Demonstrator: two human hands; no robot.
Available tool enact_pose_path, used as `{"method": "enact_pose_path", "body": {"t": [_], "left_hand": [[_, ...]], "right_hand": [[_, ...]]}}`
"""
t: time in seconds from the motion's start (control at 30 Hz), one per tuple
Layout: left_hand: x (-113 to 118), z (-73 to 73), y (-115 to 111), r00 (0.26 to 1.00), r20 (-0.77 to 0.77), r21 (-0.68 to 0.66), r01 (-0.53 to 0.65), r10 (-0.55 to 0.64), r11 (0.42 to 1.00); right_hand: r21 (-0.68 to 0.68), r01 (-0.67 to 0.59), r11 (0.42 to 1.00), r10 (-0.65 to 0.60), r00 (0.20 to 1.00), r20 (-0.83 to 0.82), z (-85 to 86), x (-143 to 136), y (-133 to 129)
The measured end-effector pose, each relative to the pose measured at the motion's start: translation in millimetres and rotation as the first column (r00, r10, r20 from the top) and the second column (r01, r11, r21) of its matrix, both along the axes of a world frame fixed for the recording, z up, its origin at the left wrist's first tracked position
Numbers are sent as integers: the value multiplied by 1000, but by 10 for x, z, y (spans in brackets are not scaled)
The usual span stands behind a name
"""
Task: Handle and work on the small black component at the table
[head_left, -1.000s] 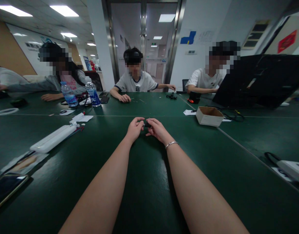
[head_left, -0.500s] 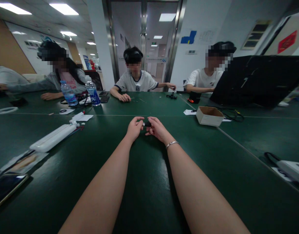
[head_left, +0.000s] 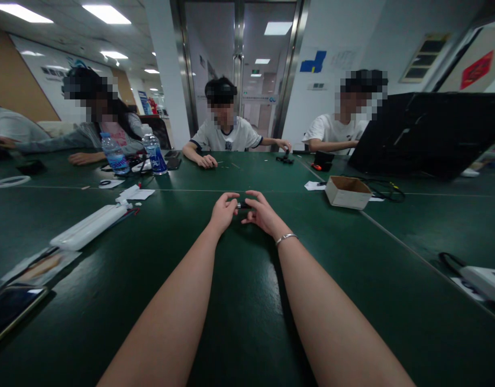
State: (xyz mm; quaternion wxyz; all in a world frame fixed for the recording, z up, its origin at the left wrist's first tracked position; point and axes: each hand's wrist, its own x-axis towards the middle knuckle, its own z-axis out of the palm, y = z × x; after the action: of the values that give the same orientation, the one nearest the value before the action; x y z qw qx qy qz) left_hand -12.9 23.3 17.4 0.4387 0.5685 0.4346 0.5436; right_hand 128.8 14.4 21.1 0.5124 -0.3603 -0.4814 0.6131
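Observation:
Just above the green table, in the middle of the head view, my left hand (head_left: 223, 211) pinches the silver end of a small black-and-silver object (head_left: 242, 205) between thumb and fingers. From the other side, my right hand (head_left: 260, 210) holds the black end with its thumb, while its index finger is raised and arched over it. The object lies sideways between the two hands. Fingers cover most of it, and its exact kind is too small to tell. A silver bracelet (head_left: 286, 238) circles my right wrist.
An open cardboard box (head_left: 348, 200) stands right of my hands, near a large black monitor (head_left: 428, 134). To the left lie a long white case (head_left: 89, 228) and a phone (head_left: 13, 312). Two bottles (head_left: 153, 151) stand farther back. Several people sit around the table (head_left: 239, 322).
My right index finger has lifted slightly and the right fingers have shifted on the object. My left hand keeps its pinch in nearly the same place.

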Motion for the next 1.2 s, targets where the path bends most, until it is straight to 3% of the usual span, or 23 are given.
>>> {"method": "enact_pose_path", "body": {"t": [0.37, 0.7, 0.83, 1.0, 1.2], "left_hand": [[3, -3, -11, 999, -34, 8, 7, -7, 1000], [0, 16, -24, 999, -44, -10, 0, -1, 1000], [1, 22, -33, 999, -50, -8, -9, 9, 1000], [-4, 9, -24, 999, -50, 6, -2, 2, 1000], [-4, -26, 6, 999, -35, 12, -6, 7, 1000]], "right_hand": [[-32, 69, 997, -68, 997, 35, 9, -18, 5], [17, 19, 1000, -20, 1000, 18, 19, -3, -12], [-51, 15, 999, -14, 1000, 11, 15, -3, -1], [-18, 14, 1000, -15, 1000, -15, 3, 4, 14], [-72, 50, 996, -49, 999, 14, -18, -5, 37]]}}
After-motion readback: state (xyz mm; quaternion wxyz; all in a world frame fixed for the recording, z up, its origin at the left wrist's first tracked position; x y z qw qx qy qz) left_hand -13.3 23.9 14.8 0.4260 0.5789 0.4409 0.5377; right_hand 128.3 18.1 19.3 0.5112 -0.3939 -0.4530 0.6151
